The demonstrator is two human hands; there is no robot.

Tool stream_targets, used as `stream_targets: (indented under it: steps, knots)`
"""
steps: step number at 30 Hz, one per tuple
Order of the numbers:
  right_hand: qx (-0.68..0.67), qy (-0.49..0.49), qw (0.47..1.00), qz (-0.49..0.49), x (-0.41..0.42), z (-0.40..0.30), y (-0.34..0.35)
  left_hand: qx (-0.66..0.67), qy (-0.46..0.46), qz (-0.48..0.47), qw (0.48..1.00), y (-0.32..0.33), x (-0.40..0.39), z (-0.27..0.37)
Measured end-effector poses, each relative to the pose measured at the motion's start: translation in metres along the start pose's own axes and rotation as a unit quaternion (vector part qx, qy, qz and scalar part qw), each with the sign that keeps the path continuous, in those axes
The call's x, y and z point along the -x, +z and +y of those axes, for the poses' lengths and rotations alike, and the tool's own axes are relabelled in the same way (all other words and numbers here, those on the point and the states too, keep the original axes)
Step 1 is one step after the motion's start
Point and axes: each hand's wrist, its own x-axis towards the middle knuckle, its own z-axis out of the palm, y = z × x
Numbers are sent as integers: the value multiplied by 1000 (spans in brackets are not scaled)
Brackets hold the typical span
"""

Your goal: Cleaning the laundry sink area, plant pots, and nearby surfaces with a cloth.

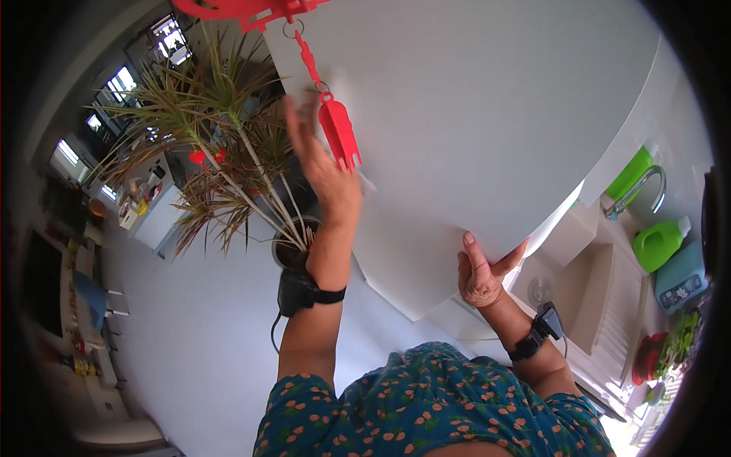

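A large pale grey door panel (457, 114) fills the upper middle. My left hand (328, 171), blurred, lies with long fingers along its left edge, beside a red hanging ornament (340, 128). A whitish, fuzzy thing, perhaps a cloth (368, 181), shows partly behind that hand; whether the hand holds it, I cannot tell. At the panel's lower right edge, my right hand (482, 280) grips the edge, some fingers on the grey face and one digit at the rim. Both wrists wear black strapped devices.
A potted dracaena (291, 251) stands left of my left forearm. At right are a sink (542, 288) with a chrome faucet (651, 185), green bottles (657, 245) and a blue bottle (682, 280). A white cabinet (160, 220) stands farther left.
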Motion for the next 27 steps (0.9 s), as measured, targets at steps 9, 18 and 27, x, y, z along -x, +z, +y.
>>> stream_targets:
  steps: [9,18,27]
  knots:
    - [23,1,999,-24,-2,-5,-5,-65,-90,77,991,10,70,-82]
    - [-17,-34,999,15,-5,-2,6,-72,-344,1,936,14,202,-86]
    - [-97,-2,995,-37,-5,-14,-17,-14,-448,-73,891,19,245,29]
